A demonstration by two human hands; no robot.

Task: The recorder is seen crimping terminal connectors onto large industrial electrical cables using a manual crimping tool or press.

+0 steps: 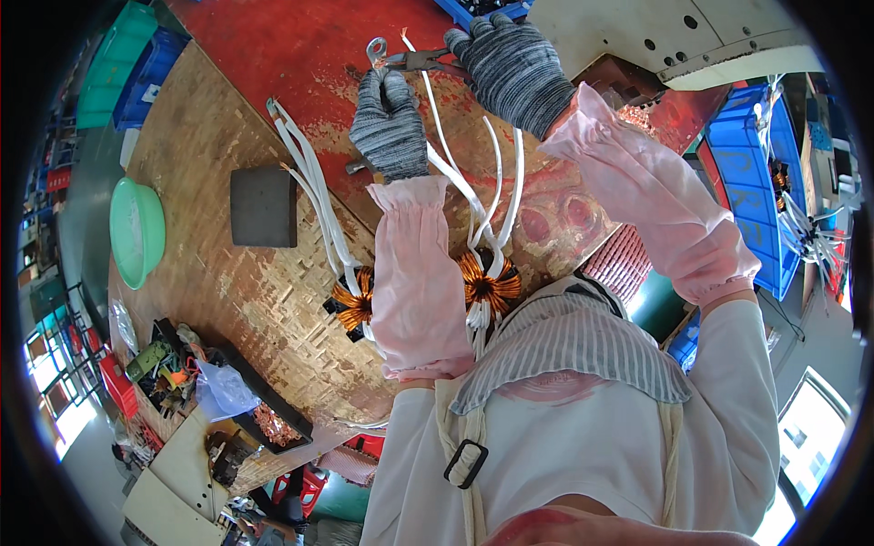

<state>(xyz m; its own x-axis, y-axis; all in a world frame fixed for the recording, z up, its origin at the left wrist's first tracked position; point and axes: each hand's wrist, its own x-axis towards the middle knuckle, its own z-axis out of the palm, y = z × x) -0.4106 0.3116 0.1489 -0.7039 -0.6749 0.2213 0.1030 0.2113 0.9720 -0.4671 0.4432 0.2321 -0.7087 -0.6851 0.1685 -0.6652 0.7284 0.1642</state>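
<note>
My left hand (390, 127), in a grey striped glove, pinches a metal ring terminal (376, 47) at its lower end, where a bit of copper strand shows. My right hand (512, 75), gloved alike, grips a pair of pliers (421, 61) by the handles. The pliers' jaws lie against or just beside the terminal's neck; the exact contact is too small to tell. Below, two copper-wound ring coils sit on the worn table: one coil (355, 298) left of my left forearm, the other coil (492, 286) right of it. White sleeved leads (514, 196) run up from both.
A dark square block (263, 206) lies left of the leads (314, 182). Farther left stands a green bowl (138, 233). A black tray (264, 414) of copper bits is at the lower left. A blue crate (751, 187) hangs right, and a pale machine (674, 36) stands top right.
</note>
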